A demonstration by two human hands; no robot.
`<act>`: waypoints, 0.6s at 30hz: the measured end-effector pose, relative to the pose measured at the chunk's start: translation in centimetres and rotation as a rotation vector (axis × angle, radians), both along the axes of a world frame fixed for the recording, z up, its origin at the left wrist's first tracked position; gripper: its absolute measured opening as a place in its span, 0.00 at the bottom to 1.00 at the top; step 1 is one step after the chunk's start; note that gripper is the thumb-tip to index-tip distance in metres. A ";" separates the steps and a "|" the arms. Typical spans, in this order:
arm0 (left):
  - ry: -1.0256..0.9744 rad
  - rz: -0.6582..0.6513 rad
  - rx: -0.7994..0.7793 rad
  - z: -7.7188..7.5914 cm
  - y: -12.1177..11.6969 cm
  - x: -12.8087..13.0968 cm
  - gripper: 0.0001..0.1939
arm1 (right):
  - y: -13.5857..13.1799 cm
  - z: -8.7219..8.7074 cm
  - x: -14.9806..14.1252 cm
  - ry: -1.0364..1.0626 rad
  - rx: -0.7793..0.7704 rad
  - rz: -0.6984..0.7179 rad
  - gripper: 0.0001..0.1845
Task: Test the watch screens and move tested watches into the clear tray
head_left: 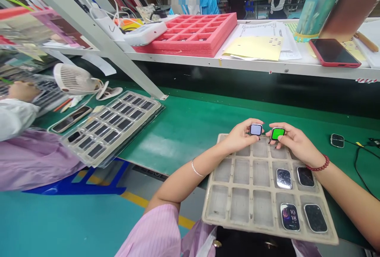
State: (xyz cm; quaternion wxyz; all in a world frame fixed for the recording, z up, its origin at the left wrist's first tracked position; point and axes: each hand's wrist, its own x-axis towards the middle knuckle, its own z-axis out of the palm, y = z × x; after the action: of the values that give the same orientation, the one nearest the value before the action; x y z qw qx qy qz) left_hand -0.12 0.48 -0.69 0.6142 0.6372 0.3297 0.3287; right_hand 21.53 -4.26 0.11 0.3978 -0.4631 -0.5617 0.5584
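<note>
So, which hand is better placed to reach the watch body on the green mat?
Probably the right hand: it is closer to that watch body, though it holds a green-screened one.

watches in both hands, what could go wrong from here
The pale-screened watch in the left hand and the green-screened watch in the right hand are pinched only by the fingertips over the tray, so either could slip and hit its ribs. The right forearm also passes close to the face-up watches, risking a scuff.

Four smartwatches [290, 216] lie in the near right compartments of a molded tray [267, 230] on the desk [190, 138], with a second tray [118, 146] to its left and a foam tray [184, 49] on the shelf [267, 67] behind.
</note>
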 end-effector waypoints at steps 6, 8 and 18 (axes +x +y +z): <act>-0.015 0.023 -0.002 -0.1 -0.1 0.1 0.18 | -0.4 -0.4 -0.2 -0.067 0.090 0.031 0.21; -0.007 0.038 0.032 0.0 -0.2 0.1 0.21 | -0.5 -0.5 -0.3 -0.090 0.129 0.046 0.22; 0.035 0.039 0.052 0.2 -0.2 0.0 0.18 | -0.3 -0.8 -0.1 -0.035 0.062 0.028 0.21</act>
State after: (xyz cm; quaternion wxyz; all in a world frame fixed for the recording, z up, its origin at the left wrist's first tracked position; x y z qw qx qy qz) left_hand -0.08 0.25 -0.45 0.5854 0.6519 0.3439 0.3378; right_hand 21.46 -4.56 -0.71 0.3940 -0.4525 -0.5921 0.5380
